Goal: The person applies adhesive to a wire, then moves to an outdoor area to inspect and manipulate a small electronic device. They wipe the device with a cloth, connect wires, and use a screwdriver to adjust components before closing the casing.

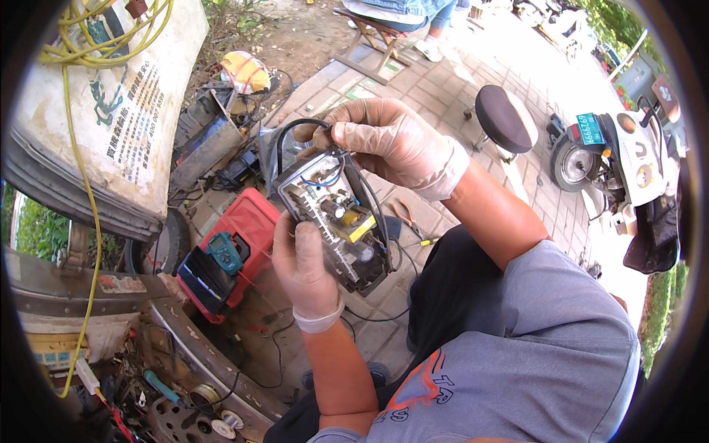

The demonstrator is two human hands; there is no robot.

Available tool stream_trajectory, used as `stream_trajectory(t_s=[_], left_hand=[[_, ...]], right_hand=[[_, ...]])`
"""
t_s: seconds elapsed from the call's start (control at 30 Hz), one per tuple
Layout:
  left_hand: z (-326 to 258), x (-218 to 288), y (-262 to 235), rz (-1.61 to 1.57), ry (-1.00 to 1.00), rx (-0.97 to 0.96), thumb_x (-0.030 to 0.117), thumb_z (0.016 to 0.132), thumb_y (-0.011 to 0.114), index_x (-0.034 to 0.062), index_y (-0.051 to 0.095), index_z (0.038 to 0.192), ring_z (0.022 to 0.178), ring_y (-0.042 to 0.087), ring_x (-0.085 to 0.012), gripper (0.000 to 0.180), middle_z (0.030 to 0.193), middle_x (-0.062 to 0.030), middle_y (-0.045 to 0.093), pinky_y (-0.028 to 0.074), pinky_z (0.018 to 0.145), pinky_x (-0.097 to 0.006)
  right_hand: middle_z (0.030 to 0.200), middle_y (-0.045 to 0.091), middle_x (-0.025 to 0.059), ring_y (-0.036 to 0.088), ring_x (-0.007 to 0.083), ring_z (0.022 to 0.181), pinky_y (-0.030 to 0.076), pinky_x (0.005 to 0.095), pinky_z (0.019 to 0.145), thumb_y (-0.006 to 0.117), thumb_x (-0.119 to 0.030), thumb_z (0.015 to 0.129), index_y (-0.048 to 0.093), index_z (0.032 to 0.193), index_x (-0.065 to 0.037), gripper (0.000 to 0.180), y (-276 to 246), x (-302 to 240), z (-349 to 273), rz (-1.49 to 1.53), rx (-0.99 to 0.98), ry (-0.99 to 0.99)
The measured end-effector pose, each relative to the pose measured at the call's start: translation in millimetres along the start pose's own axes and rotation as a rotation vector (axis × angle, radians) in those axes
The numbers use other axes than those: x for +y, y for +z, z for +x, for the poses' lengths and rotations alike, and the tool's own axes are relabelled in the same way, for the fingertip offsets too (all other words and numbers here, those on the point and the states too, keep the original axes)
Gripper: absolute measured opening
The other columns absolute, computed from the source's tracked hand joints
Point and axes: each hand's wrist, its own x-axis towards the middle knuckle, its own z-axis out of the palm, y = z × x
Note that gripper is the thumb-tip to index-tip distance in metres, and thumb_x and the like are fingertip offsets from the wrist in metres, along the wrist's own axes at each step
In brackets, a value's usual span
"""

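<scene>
An opened electronic box [334, 221] with a bare circuit board, capacitors, a yellow part and blue and black wires is held in front of me. My left hand [303, 269], in a thin translucent glove, grips the box's lower left edge from below. My right hand [388, 140], also gloved, closes over the top end of the box, pinching the black cable [295, 127] that loops out of it. More black cable [384, 314] hangs down from the box toward the ground.
A red toolbox [244, 229] with a teal multimeter [224, 252] lies open on the paving. Pliers [408, 219] lie on the bricks. A round stool [505, 118], a parked scooter [628, 159], a vehicle with yellow cable [88, 192] and a seated person's legs [413, 18] surround me.
</scene>
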Motion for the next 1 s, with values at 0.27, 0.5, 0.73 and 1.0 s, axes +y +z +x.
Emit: stream_trajectory(t_s=[0.27,0.5,0.73,1.0], left_hand=[[1.1,1.2,-0.9,0.001,-0.004,0.005,0.024,0.094,0.053,-0.0056,0.051,0.119,0.094,0.054,-0.0122,0.038,0.108,-0.007,0.059,0.044,0.086,-0.027],[2.1,2.4,-4.1,0.018,-0.023,0.027,0.023,0.095,0.053,-0.0056,0.051,0.118,0.093,0.054,-0.0119,0.037,0.108,-0.0064,0.059,0.044,0.086,-0.026],[1.8,-0.8,-6.2,-0.028,0.012,-0.039,0.023,0.094,0.053,-0.0058,0.049,0.121,0.094,0.054,-0.0122,0.039,0.108,-0.0071,0.059,0.044,0.086,-0.027],[14.2,-10.2,-11.6,-0.278,-0.118,-0.05,0.046,0.099,0.039,-0.0036,0.046,0.129,0.11,0.055,-0.0229,0.058,0.122,-0.0145,0.056,0.041,0.098,-0.038]], right_hand=[[0.114,0.064,0.015,0.062,0.0243,0.108,0.05,0.0323,0.09,0.063,-0.02,0.091,0.06,0.109,0.003,0.03,-1.7,0.6,0.9,-0.021,-0.003,-0.054],[0.088,0.067,0.0024,0.054,0.0058,0.071,0.044,0.0204,0.062,0.063,-0.024,0.092,0.065,0.101,-0.002,0.023,0.9,5.4,4.5,-0.147,0.017,-0.121],[0.086,0.065,0.0003,0.055,0.0057,0.076,0.045,0.0218,0.068,0.063,-0.025,0.092,0.065,0.103,0.0,0.027,2.4,6.7,3.3,-0.307,0.08,-0.169],[0.083,0.065,0.0003,0.054,0.0069,0.072,0.044,0.0218,0.064,0.065,-0.027,0.091,0.067,0.099,0.0,0.029,-3.9,24.2,16.4,-0.217,-0.02,-0.052]])
